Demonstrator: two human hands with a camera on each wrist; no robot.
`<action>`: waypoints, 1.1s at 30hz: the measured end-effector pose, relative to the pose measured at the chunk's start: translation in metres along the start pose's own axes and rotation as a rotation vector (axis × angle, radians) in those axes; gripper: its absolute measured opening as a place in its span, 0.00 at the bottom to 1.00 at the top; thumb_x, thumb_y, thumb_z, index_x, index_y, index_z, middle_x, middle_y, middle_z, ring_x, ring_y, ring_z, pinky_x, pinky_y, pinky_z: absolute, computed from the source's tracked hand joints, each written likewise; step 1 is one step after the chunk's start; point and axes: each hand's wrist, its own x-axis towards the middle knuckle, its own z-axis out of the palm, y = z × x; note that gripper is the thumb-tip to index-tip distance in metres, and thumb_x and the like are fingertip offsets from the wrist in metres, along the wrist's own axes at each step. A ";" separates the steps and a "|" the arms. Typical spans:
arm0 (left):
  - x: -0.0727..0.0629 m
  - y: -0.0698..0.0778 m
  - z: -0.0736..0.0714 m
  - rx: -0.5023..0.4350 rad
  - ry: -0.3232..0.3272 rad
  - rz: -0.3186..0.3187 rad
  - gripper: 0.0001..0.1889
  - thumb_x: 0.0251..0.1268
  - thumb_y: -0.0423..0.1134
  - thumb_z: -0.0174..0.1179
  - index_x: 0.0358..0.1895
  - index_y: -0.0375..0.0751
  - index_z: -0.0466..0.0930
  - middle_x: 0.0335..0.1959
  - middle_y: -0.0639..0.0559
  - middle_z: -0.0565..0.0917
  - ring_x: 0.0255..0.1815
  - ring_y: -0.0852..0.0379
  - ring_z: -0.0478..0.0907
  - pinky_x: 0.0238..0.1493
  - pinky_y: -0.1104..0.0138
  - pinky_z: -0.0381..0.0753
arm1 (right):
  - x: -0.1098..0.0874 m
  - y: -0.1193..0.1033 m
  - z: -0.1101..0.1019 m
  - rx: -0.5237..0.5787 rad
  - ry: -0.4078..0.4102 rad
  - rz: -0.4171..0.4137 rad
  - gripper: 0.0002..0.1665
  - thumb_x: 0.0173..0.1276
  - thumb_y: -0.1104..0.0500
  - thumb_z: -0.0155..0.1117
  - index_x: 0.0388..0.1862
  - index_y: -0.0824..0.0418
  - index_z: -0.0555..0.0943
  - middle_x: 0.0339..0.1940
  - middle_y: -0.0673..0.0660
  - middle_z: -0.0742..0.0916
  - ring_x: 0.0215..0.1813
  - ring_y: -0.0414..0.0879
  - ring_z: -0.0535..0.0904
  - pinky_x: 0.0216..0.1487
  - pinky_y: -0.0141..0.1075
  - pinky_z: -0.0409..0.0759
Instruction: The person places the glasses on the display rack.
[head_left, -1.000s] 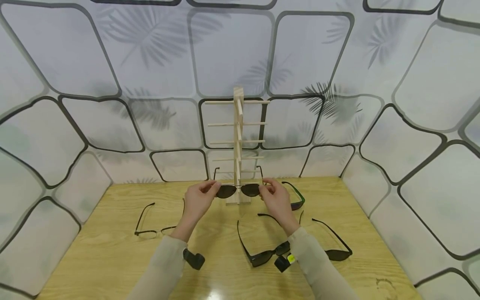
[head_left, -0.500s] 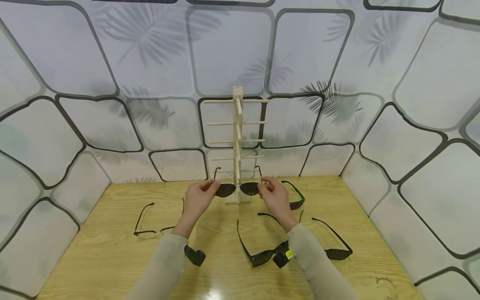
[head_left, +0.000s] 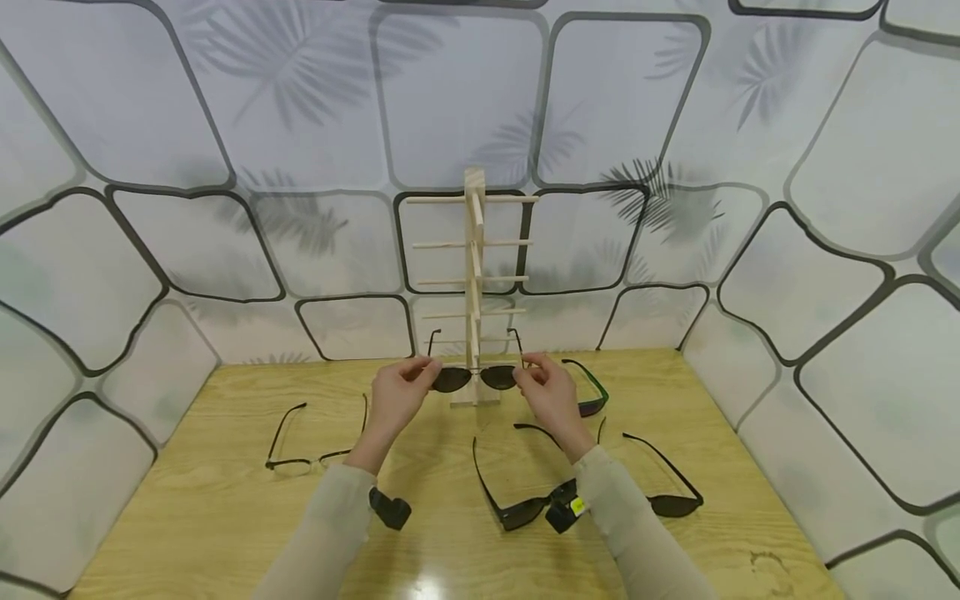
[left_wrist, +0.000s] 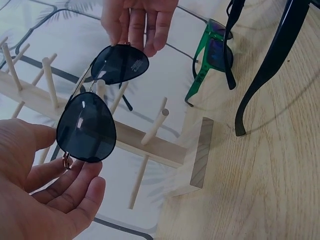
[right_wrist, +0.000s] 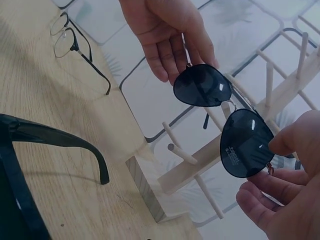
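Dark aviator sunglasses point(head_left: 498, 377) are held up level at the lower part of a wooden rack point(head_left: 474, 250), lenses facing me and temples pointing back past its post. My left hand point(head_left: 397, 396) pinches them at the left hinge and lens edge. At the opposite hinge, my right hand point(head_left: 551, 396) grips them between thumb and fingers. In the left wrist view both dark lenses point(left_wrist: 86, 127) show, joined by a thin metal bridge. The right wrist view shows small print on one lens point(right_wrist: 245, 142). Whether the frame touches the rack's pegs I cannot tell.
Half-rim eyeglasses point(head_left: 292, 462) lie on the wooden table point(head_left: 225, 533) at left. Black sunglasses point(head_left: 523, 512) lie in front of the rack. Right of it are green-framed sunglasses point(head_left: 594, 406) and another dark pair point(head_left: 675, 505). Patterned cloth walls point(head_left: 322, 242) enclose the table.
Both hands keep their hold on the aviator sunglasses, which stay nearly still at the rack. The whole view shifts very slightly.
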 end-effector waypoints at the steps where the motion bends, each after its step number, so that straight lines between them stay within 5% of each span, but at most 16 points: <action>1: 0.000 0.000 0.000 0.002 -0.002 0.003 0.19 0.77 0.48 0.65 0.60 0.39 0.88 0.47 0.40 0.91 0.41 0.47 0.90 0.40 0.61 0.88 | 0.000 0.000 0.000 0.003 -0.002 0.003 0.26 0.80 0.53 0.63 0.72 0.59 0.78 0.50 0.61 0.92 0.50 0.58 0.87 0.40 0.36 0.79; 16: 0.000 -0.004 0.003 0.045 0.017 0.031 0.17 0.76 0.48 0.65 0.58 0.41 0.90 0.48 0.42 0.92 0.46 0.46 0.89 0.48 0.52 0.88 | 0.001 0.006 0.002 -0.006 -0.007 -0.001 0.27 0.80 0.53 0.64 0.73 0.58 0.78 0.53 0.62 0.91 0.55 0.56 0.86 0.57 0.54 0.83; 33: 0.001 -0.006 0.003 0.082 0.011 0.055 0.20 0.78 0.49 0.64 0.62 0.41 0.87 0.46 0.40 0.92 0.45 0.45 0.89 0.44 0.53 0.88 | 0.002 0.005 -0.001 -0.005 -0.017 0.002 0.26 0.80 0.53 0.64 0.73 0.58 0.78 0.55 0.64 0.90 0.52 0.59 0.86 0.43 0.43 0.82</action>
